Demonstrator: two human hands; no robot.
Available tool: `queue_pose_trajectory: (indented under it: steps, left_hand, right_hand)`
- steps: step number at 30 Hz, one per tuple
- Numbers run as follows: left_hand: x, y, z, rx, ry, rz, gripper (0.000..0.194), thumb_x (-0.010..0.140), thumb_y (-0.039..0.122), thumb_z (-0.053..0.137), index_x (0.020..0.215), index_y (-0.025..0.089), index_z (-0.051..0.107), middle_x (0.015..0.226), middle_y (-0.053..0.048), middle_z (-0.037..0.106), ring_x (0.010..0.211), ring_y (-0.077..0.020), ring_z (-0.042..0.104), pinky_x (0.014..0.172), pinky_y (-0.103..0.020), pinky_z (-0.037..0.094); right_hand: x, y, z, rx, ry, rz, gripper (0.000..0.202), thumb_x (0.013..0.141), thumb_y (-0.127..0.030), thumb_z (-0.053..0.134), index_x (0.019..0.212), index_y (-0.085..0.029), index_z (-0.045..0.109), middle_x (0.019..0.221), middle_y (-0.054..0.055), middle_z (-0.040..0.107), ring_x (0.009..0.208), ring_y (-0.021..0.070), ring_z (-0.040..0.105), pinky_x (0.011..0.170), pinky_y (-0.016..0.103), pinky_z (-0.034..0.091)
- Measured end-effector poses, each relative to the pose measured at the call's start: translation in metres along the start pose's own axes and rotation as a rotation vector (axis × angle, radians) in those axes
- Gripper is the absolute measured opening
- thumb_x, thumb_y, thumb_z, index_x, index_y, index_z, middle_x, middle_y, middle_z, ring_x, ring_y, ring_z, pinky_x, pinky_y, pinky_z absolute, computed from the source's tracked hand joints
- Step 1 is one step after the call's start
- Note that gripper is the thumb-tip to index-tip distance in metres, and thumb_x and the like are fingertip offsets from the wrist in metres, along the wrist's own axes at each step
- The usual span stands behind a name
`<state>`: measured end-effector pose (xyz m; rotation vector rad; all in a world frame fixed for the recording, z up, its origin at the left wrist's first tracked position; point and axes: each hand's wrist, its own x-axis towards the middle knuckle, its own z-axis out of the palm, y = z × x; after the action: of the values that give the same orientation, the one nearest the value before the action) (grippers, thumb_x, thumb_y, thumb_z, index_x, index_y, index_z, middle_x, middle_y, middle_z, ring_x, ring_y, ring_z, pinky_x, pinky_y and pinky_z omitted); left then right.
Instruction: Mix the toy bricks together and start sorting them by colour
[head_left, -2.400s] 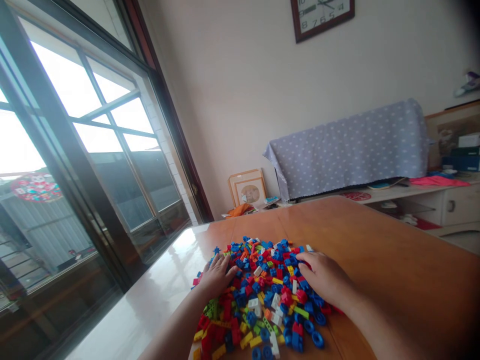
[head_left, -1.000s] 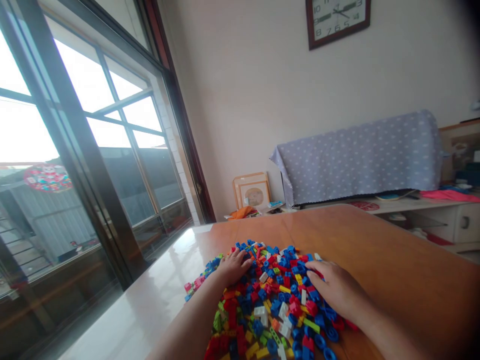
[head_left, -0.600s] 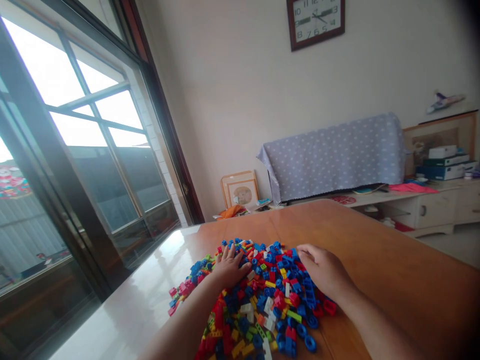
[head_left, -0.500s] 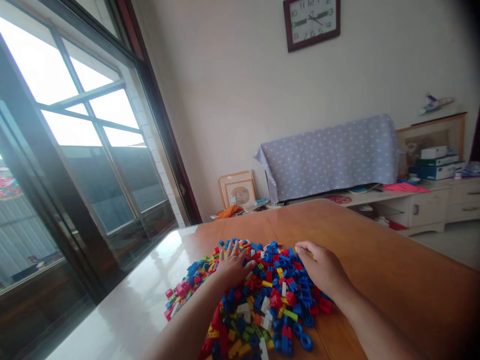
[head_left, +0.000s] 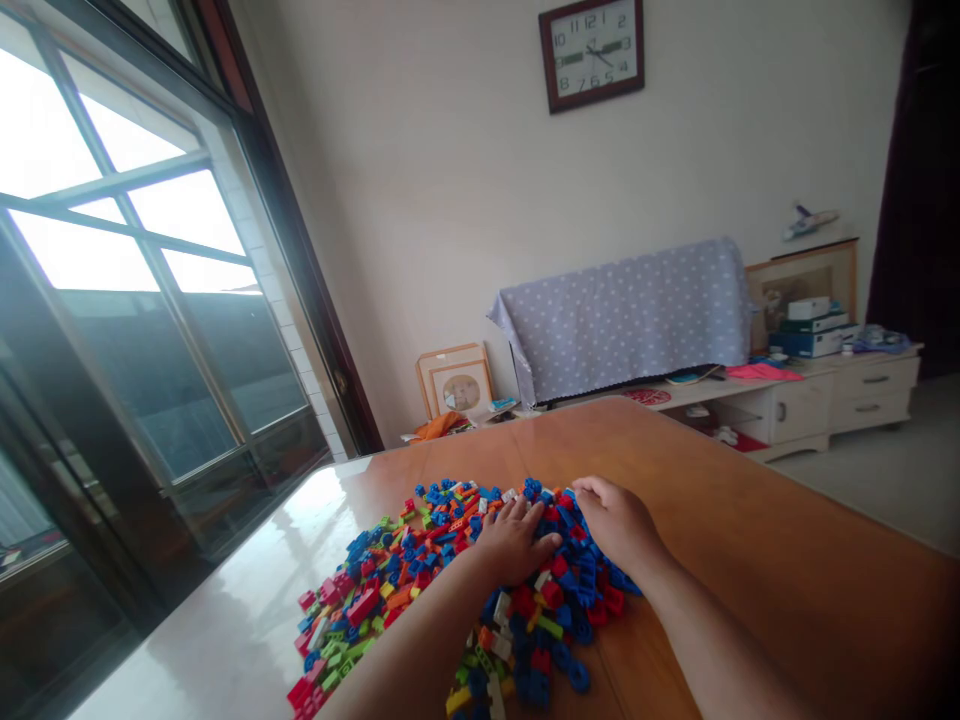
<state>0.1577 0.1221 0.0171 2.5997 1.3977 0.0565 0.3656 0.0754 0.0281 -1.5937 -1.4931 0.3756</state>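
Note:
A wide heap of small plastic building bricks [head_left: 364, 605] in blue, red, green, yellow, orange and white lies on the wooden table. My left hand [head_left: 516, 542] rests palm down on the heap, fingers spread, touching bricks; nothing is gripped in it. At the heap's right edge is my right hand [head_left: 615, 518], fingers curled in beside the blue bricks [head_left: 589, 578]. What its fingers hold, if anything, is hidden. My left forearm covers part of the heap.
The table [head_left: 720, 560] has its far edge near a low white cabinet [head_left: 802, 415]. On the cabinet, a spotted grey cloth [head_left: 622, 325] covers a wide object. Framed pictures [head_left: 459, 385] lean at the wall. A glass window [head_left: 180, 300] is at left, and a clock [head_left: 592, 52] hangs above.
My left hand has moved right across the heap, closer to my right hand. My right hand stays at the heap's right side. The view has turned a little to the right.

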Motion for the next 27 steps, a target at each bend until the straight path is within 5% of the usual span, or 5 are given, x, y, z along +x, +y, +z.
queue_pose_trajectory:
  steps: [5, 13, 22, 27]
  left_hand:
    - [-0.028, 0.000, -0.006, 0.010, -0.001, 0.055, 0.081, 0.092, 0.078, 0.025, 0.159, 0.033, 0.023, 0.167, -0.006, 0.018, 0.154, -0.0358, 0.012, 0.121, -0.064, 0.011]
    - [-0.079, -0.015, -0.016, 0.080, -0.002, -0.026, 0.077, 0.092, 0.077, 0.031, 0.157, 0.036, 0.027, 0.165, -0.004, 0.024, 0.153, -0.0366, 0.013, 0.119, -0.069, 0.002]
    - [-0.137, -0.058, -0.032, 0.033, 0.107, -0.307, 0.073, 0.094, 0.076, 0.024, 0.157, 0.039, 0.025, 0.167, 0.000, 0.018, 0.155, -0.0325, 0.005, 0.121, -0.064, 0.004]
    - [-0.167, -0.094, -0.023, 0.043, 0.127, -0.545, 0.078, 0.093, 0.076, 0.022, 0.157, 0.033, 0.029, 0.167, -0.004, 0.018, 0.154, -0.0368, 0.012, 0.120, -0.064, 0.011]
  right_hand:
    - [-0.004, 0.004, 0.015, -0.234, -0.162, -0.075, 0.039, 0.094, -0.036, 0.044, 0.120, -0.025, 0.070, 0.125, 0.008, 0.070, 0.122, 0.0282, 0.060, 0.103, 0.042, 0.044]
    - [-0.031, -0.010, 0.038, -0.394, -0.518, -0.163, 0.060, 0.094, -0.061, 0.041, 0.147, -0.036, 0.048, 0.165, 0.006, 0.027, 0.153, 0.0385, 0.014, 0.115, 0.071, 0.008]
    - [-0.045, -0.028, 0.041, -0.428, -0.615, -0.264, 0.072, 0.091, -0.075, 0.033, 0.152, -0.039, 0.039, 0.168, 0.005, 0.016, 0.154, 0.0383, 0.006, 0.115, 0.070, -0.002]
    - [-0.058, -0.042, 0.047, -0.459, -0.689, -0.344, 0.074, 0.090, -0.078, 0.029, 0.150, -0.037, 0.043, 0.166, 0.006, 0.021, 0.153, 0.0395, 0.008, 0.115, 0.070, -0.006]
